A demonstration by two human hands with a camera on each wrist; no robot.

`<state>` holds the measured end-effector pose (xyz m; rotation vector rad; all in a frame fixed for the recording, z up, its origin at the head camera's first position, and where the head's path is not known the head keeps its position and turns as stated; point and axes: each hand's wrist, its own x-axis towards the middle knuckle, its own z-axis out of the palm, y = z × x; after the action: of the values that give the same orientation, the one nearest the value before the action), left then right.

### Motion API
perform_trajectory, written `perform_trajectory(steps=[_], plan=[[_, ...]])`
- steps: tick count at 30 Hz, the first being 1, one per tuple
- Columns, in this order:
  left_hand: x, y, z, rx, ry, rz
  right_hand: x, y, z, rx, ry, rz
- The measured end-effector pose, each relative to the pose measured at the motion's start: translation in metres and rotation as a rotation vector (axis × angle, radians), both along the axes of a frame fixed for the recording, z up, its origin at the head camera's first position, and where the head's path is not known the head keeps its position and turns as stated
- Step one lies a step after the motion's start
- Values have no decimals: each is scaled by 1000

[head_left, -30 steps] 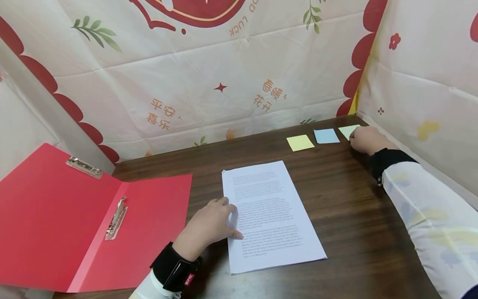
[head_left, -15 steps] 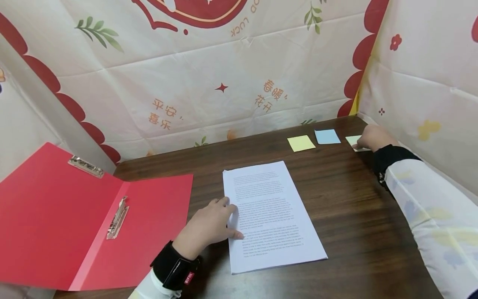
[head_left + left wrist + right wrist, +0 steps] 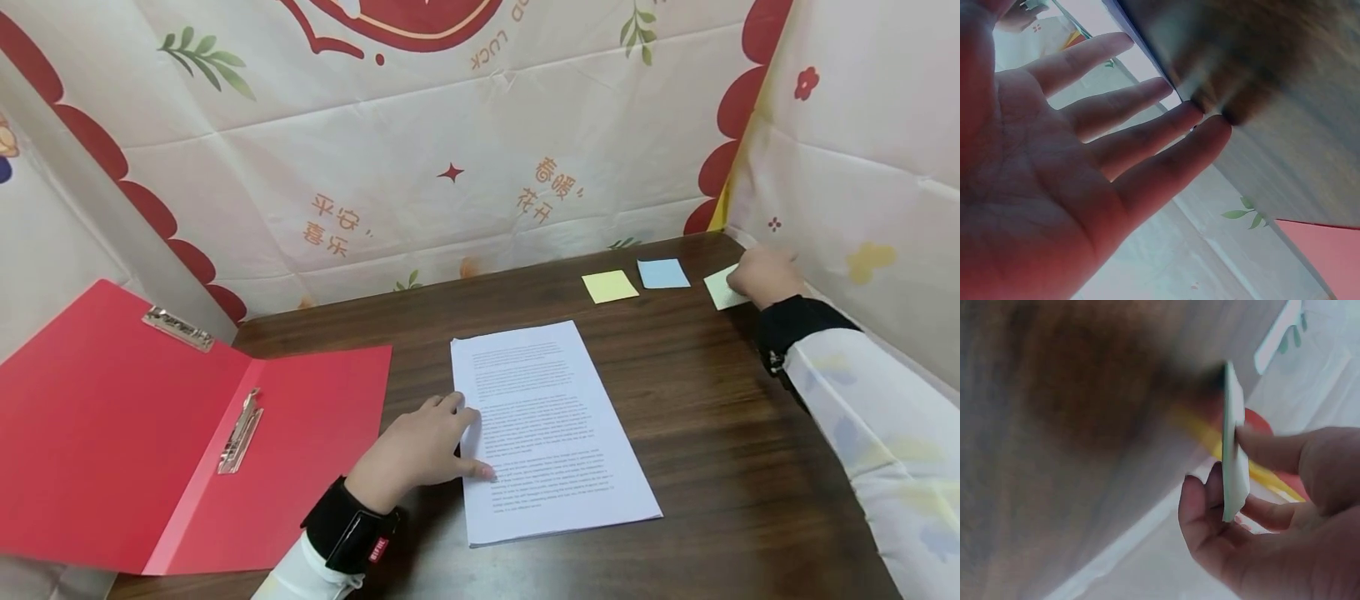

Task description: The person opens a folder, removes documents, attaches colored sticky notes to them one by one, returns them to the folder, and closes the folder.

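Note:
My left hand (image 3: 420,450) lies flat with straight fingers on the left edge of a printed paper stack (image 3: 547,429) on the brown table (image 3: 697,417); in the left wrist view its fingertips (image 3: 1210,122) press the sheet's edge. At the far right corner my right hand (image 3: 761,273) pinches a pale green sticky-note pad (image 3: 720,289) between thumb and fingers, lifted off the table. In the right wrist view the green pad (image 3: 1234,450) stands edge-on in that pinch. A blue pad (image 3: 663,272) and a yellow pad (image 3: 609,286) lie beside it.
An open red folder (image 3: 172,442) with a metal clip (image 3: 240,431) lies at the left, its far flap propped up. Patterned cloth walls (image 3: 450,150) close in the table at the back and right.
My right hand has drawn the green pad toward me and lifted it from its place next to the blue pad. The left hand has stayed on the paper.

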<state>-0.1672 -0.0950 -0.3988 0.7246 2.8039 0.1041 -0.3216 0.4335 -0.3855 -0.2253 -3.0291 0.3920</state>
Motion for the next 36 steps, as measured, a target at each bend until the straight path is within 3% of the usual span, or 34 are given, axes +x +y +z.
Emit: perform_trajectory(steps=[5, 12, 15, 21, 26, 28, 31, 36], plan=[[-2, 0, 0, 5, -3, 2, 13, -16, 20, -40, 176, 11], [-4, -1, 3, 7, 1, -8, 36, -75, 71, -45, 214, 95], [-3, -2, 4, 2, -5, -8, 46, -105, 85, -177, 172, 156], [-3, -2, 8, 13, -38, -1, 77, -161, 95, -592, 31, 217], [-4, -4, 15, 68, -38, -26, 105, -202, 96, -661, -2, 288], [-4, -4, 20, 155, -36, -49, 115, -215, 96, -668, -16, 322], [-4, -2, 27, 412, -110, -101, 131, -232, 93, -727, -50, 402], [-1, 4, 30, 1019, -485, -158, 150, -256, 84, -849, -94, 548]])
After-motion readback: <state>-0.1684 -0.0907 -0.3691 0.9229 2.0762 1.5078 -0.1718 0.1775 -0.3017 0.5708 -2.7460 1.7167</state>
